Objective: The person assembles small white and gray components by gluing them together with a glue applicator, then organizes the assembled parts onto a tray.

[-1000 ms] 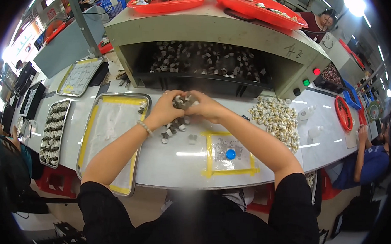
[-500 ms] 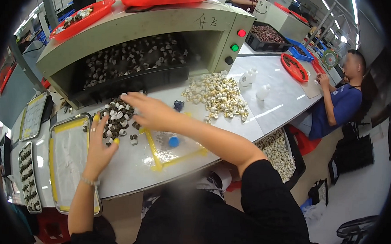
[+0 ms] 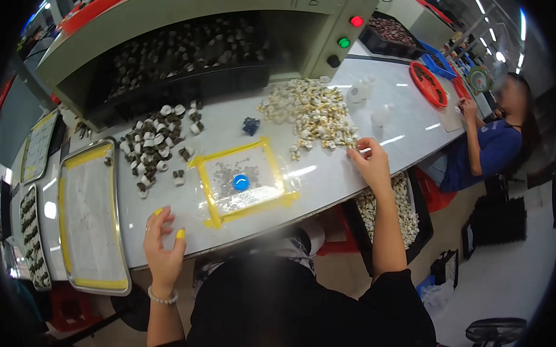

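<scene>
At the far left edge of the frame a narrow dark tray (image 3: 31, 249) stands filled with rows of small dark parts. Just right of it lies a long shallow metal tray with yellow tape along its rim (image 3: 68, 183), its pale floor showing. Right of the tray's lower end, in the lower left of the frame, the left hand (image 3: 163, 246) rests on the pale grey worktop (image 3: 327, 175) with its fingers loosely spread and holding nothing; yellow covers sit on at least two fingertips (a beaded bracelet circles the wrist).

Above that hand, in the upper left quarter, a loose heap of small dark and white cylindrical parts (image 3: 158, 145) spreads over the table, well apart from the hand. Behind the heap a grey-green machine housing with a wide dark opening (image 3: 190, 52) holds many more such parts; red, green and black round buttons (image 3: 344, 42) sit on its right face.

At the centre a clear square patch framed in yellow tape (image 3: 243, 181) is fixed to the worktop, with a small blue round cap (image 3: 241, 182) in its middle. A small dark blue object (image 3: 251, 125) lies above it.

Right of centre a pile of small cream-coloured parts (image 3: 308, 113) lies on the table. The right hand (image 3: 370, 164) touches the pile's lower right edge, fingers bent and close together; whether they pinch a part I cannot tell.

In the upper right a red round tray (image 3: 428, 84) sits before another person in a blue shirt (image 3: 484, 151).
</scene>
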A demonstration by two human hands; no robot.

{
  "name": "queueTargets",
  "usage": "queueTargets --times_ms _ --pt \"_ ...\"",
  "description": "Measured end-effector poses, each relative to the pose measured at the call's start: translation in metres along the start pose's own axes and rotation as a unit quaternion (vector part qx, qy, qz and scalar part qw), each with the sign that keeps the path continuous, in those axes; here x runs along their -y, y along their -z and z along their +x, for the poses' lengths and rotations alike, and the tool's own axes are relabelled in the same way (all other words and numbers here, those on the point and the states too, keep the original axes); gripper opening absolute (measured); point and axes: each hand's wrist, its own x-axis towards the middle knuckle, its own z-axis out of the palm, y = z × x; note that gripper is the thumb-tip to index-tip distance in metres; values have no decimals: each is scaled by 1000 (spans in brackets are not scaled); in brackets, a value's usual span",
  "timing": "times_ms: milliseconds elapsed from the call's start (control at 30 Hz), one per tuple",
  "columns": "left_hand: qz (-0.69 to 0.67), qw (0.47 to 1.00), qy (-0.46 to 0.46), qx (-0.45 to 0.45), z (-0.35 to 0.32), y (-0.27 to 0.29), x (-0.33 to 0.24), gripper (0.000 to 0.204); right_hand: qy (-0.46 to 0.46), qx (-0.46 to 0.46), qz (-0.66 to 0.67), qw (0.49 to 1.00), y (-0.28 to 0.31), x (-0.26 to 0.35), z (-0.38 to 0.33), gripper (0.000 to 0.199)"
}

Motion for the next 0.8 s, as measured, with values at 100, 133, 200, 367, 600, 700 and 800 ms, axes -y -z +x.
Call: queueTargets --times_ms 100,133,200,367,600,700,800 --pt "48 999 -7 12 28 -11 -4 48 49 -44 -22 998 -12 -2 -2 20" --pt "77 997 -1 16 35 -14 -8 48 33 -44 -16 998 -12 1 -4 19" --pt "119 993 -19 -6 44 -20 -1 48 20 -40 -6 999 -16 17 -14 20" --pt "262 954 -147 -17 61 -37 0 48 81 130 181 972 -44 67 -51 27" --pt "185 977 -15 104 70 -36 -1 34 193 197 168 946 -78 115 -60 25" --pt "165 979 36 112 65 -29 -10 34 216 182 113 953 -79 110 -55 26" --pt "169 972 -4 160 61 -20 -12 33 243 159 80 953 -81 104 -52 26"
